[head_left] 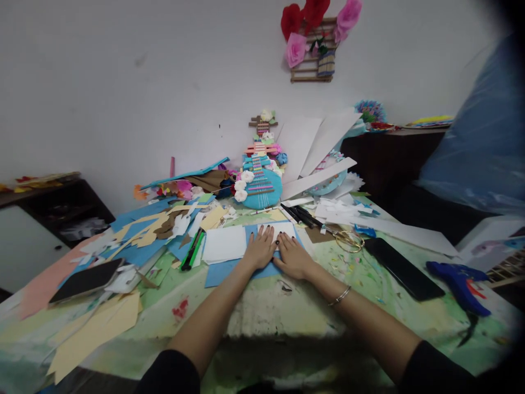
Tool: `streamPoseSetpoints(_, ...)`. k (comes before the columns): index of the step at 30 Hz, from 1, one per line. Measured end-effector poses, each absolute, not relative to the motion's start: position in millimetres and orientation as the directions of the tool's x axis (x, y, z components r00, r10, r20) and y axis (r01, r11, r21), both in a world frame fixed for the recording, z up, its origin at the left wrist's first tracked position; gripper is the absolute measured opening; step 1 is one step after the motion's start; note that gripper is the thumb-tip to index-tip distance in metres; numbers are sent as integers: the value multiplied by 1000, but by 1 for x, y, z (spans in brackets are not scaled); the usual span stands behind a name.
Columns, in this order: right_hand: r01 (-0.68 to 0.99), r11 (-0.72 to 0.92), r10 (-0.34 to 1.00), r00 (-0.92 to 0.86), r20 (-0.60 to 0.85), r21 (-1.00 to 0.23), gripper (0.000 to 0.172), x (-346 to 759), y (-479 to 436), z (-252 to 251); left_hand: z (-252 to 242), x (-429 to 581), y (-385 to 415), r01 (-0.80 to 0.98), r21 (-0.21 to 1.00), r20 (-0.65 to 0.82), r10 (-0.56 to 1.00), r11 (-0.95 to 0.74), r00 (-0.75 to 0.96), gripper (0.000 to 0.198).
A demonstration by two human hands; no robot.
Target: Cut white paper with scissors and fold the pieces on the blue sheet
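Observation:
Both of my hands lie flat, side by side, at the middle of a paint-stained table (pixel 266 312). My left hand (pixel 260 249) has its fingers stretched out over a blue paper sheet (pixel 219 271). My right hand (pixel 293 256) presses down next to it, fingertips touching a small white paper (pixel 283 228) that rests on the blue sheet. A larger white sheet (pixel 225 243) lies just left of my left hand. Neither hand grips anything.
Green-handled cutters (pixel 192 249) lie left of the white sheet. Scissors (pixel 346 238), black pens (pixel 301 215), a dark phone (pixel 402 268) and a blue glue gun (pixel 461 282) sit to the right. A tablet (pixel 86 280) and paper scraps cover the left; a paper guitar (pixel 260 175) leans on the wall.

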State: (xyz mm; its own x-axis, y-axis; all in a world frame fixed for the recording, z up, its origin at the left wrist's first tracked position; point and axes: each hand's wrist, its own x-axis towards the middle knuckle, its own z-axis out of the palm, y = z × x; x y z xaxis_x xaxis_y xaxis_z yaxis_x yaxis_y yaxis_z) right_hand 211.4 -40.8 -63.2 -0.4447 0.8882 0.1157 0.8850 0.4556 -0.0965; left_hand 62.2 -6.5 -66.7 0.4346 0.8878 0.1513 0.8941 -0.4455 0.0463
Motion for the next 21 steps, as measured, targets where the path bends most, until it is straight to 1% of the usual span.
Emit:
streamPoseSetpoints(3, 896, 429, 903, -425, 56, -116, 86, 217, -42, -60, -66, 64, -7, 910, 29, 159, 901, -413, 404, 56)
streamPoseSetpoints(9, 916, 381, 924, -381, 22, -125, 94, 221, -44, -58, -69, 65, -8, 924, 26, 175, 912, -382, 372, 55)
streamPoseSetpoints(15, 935, 334, 942, -335, 16, -117, 96, 228, -43, -60, -70, 65, -9, 938, 14, 206, 919, -346, 336, 56)
streamPoseSetpoints(21, 937, 332, 943, -332, 17, -110, 95, 228, -43, -62, -67, 55, -15, 963, 3, 209, 942, -269, 262, 57)
